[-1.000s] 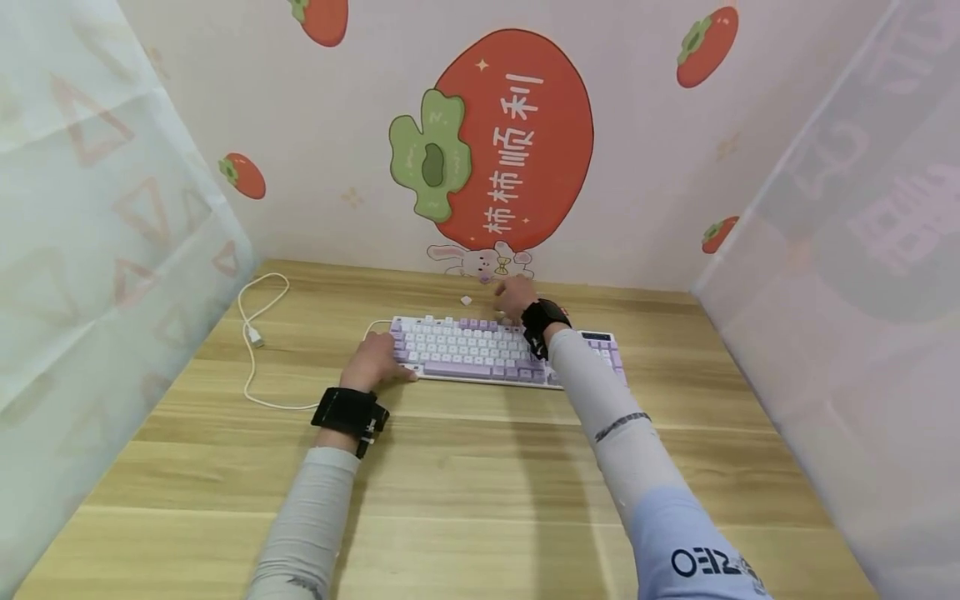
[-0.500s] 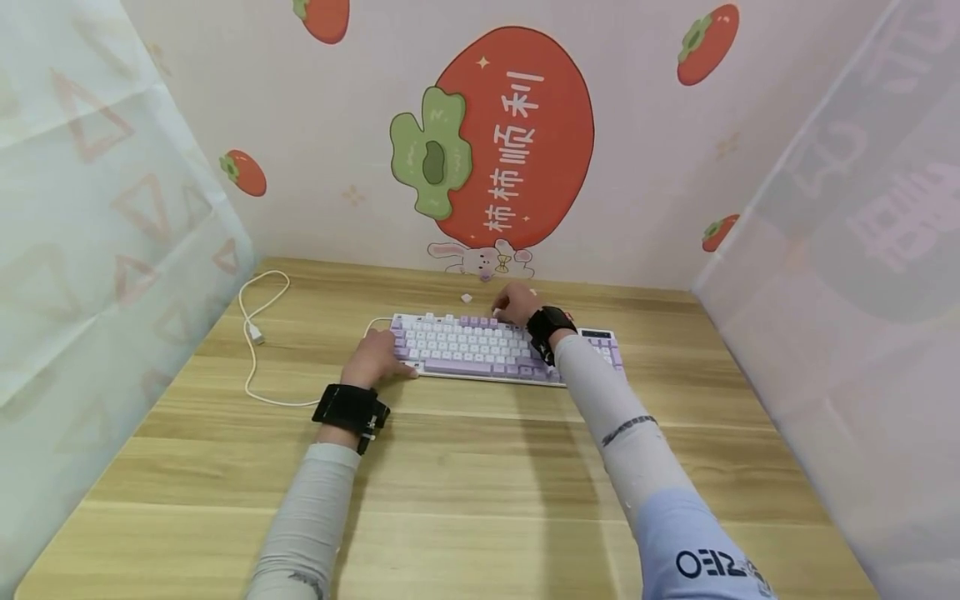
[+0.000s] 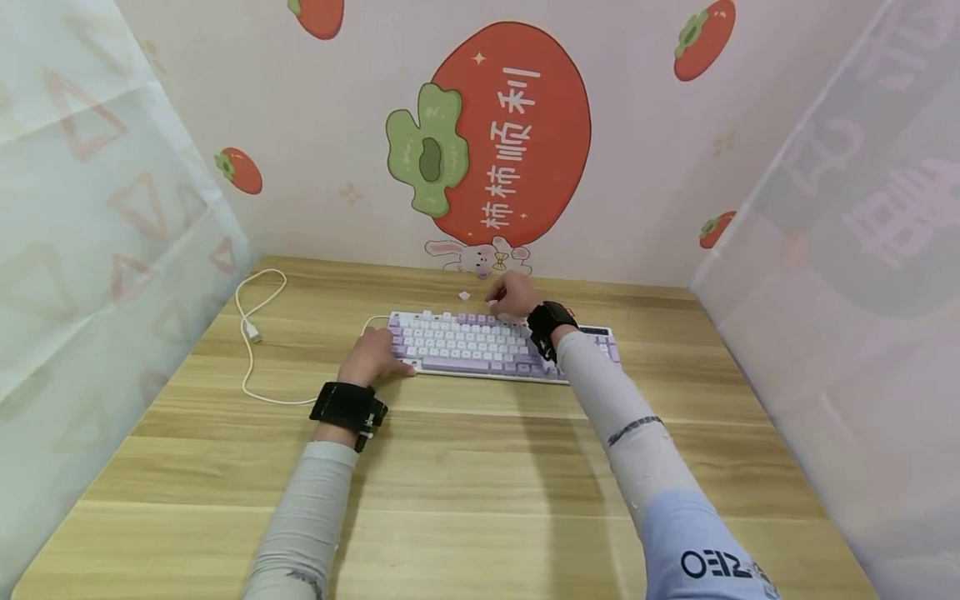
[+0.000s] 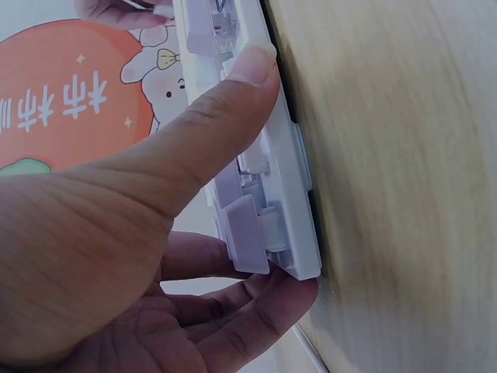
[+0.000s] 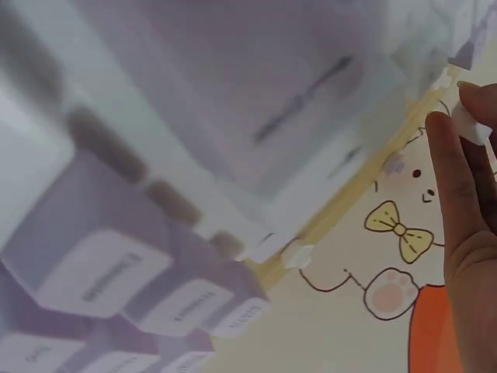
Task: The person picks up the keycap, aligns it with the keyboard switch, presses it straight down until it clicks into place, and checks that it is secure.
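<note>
In the head view, the white and lilac keyboard (image 3: 457,342) lies on the wooden table. My left hand (image 3: 367,358) grips its left end; the left wrist view shows that hand (image 4: 116,233) with the thumb on the keyboard's front edge (image 4: 291,194) and fingers curled at its side. Just behind the top row of keys, my right hand (image 3: 516,296) is bent at the fingers. From the right wrist, this hand (image 5: 470,210) is seen pinching a small white keycap (image 5: 470,124) between thumb and finger, apart from the keyboard.
A loose white keycap (image 3: 464,296) lies behind the keyboard, left of my right hand. At the left, a white cable (image 3: 251,367) loops over the table, its plug (image 3: 253,334) on the wood. A patterned wall (image 3: 630,167) stands behind, with hanging sheets at both sides.
My right hand has lifted slightly off the top row toward the table's back, and a white piece now shows at its fingertips. My left hand has kept its grip.
</note>
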